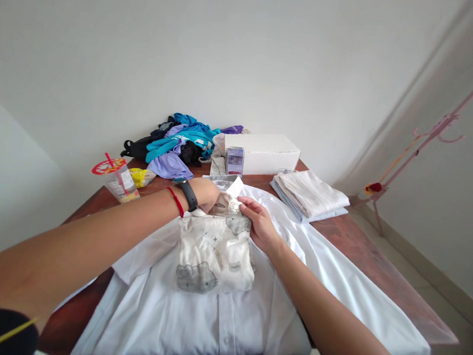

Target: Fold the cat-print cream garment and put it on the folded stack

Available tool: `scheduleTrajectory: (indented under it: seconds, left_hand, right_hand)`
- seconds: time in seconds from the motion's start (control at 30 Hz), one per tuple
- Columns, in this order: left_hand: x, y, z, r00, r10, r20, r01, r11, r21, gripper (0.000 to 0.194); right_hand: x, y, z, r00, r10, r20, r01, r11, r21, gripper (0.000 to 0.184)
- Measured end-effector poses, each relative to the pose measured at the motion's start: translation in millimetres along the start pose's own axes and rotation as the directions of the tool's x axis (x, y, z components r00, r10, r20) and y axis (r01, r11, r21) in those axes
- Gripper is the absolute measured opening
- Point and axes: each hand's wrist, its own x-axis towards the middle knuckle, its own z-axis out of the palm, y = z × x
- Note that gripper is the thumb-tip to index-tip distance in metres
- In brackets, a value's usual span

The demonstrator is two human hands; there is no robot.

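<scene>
A small folded white cloth piece with a grey cloud and animal print (214, 255) lies on a white button-front shirt (198, 327) spread over the table. My left hand (207, 193), with a dark watch and red cord at the wrist, bends down at the upper edge of the printed piece; its fingers are hidden. At the top right corner, my right hand (259, 223) pinches the edge of the same piece between thumb and fingers. A stiff white tab (235, 186) sticks up between both hands, near the shirt's collar.
Crumpled clothes (180, 145) are heaped at the back left. A plastic cup with a straw (120, 181) and a yellow packet (141, 177) stand at left. Behind are a white box (265, 149) and a small purple box (234, 160). Folded fabric (311, 193) lies at right, beyond it a pink rack (438, 127).
</scene>
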Motion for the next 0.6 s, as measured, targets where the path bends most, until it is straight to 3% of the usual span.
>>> scheduleTrajectory:
  seconds: [0.13, 0.3, 0.43, 0.5, 0.6]
  left_hand:
    - [-16, 8, -26.8, 0.978, -0.079, 0.195, 0.068, 0.996, 0.063, 0.017]
    - [-41, 4, -45.0, 0.996, 0.063, 0.059, -0.056, 0.993, -0.108, 0.022]
    - [-54, -10, -45.3, 0.999, 0.044, -0.018, -0.047, 0.973, -0.224, 0.033]
    - [-59, -13, -47.5, 0.999, 0.05, 0.005, -0.046, 0.954, -0.295, 0.039]
    - [-69, -10, -53.3, 0.986, 0.114, 0.126, -0.067, 0.942, -0.328, 0.045]
  right_hand:
    - [1, 0, 0, 1.0, -0.006, -0.025, 0.006, 1.0, 0.007, 0.042]
    - [2, 2, -1, 0.999, -0.005, -0.04, 0.005, 1.0, 0.006, 0.053]
    - [2, 4, -2, 0.999, -0.003, -0.035, 0.002, 1.0, -0.011, 0.053]
    - [2, 5, -3, 0.999, -0.005, -0.031, 0.005, 1.0, -0.021, 0.053]
    - [2, 5, -4, 1.0, 0.004, -0.023, -0.004, 1.0, -0.025, 0.054]
